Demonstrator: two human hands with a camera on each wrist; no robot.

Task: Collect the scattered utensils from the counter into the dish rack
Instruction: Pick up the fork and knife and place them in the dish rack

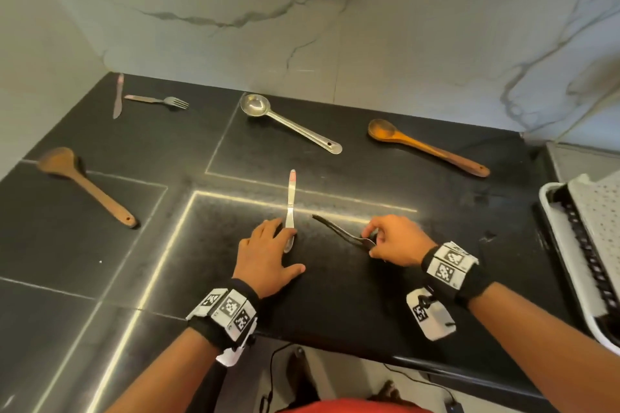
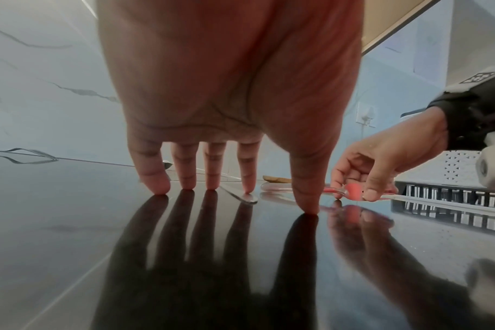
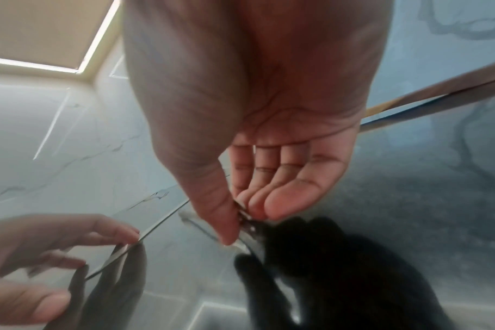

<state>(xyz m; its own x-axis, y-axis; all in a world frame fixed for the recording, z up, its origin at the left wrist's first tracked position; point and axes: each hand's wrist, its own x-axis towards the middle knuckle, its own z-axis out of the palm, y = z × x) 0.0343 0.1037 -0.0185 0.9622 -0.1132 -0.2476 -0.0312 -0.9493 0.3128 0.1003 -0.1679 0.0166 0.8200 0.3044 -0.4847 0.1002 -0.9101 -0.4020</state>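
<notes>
On the black counter [image 1: 335,295] my left hand [image 1: 271,248] lies with straight fingers, its index fingertip [image 2: 247,188] resting on the near end of a table knife [image 1: 291,208]. The same knife [image 2: 242,196] points away from me. Just to the right, my right hand [image 1: 377,243] pinches one end of a thin metal fork [image 1: 339,230] between thumb and fingers [image 3: 257,207]; the fork [image 3: 247,234] is at the counter surface. The white dish rack [image 1: 590,245] with a black slotted insert stands at the right edge.
Farther back lie a steel ladle [image 1: 288,122], a wooden spoon [image 1: 426,147], a wooden spatula [image 1: 85,184], and in the far left corner a second knife [image 1: 117,95] and fork [image 1: 157,100]. Marble walls close the back and left.
</notes>
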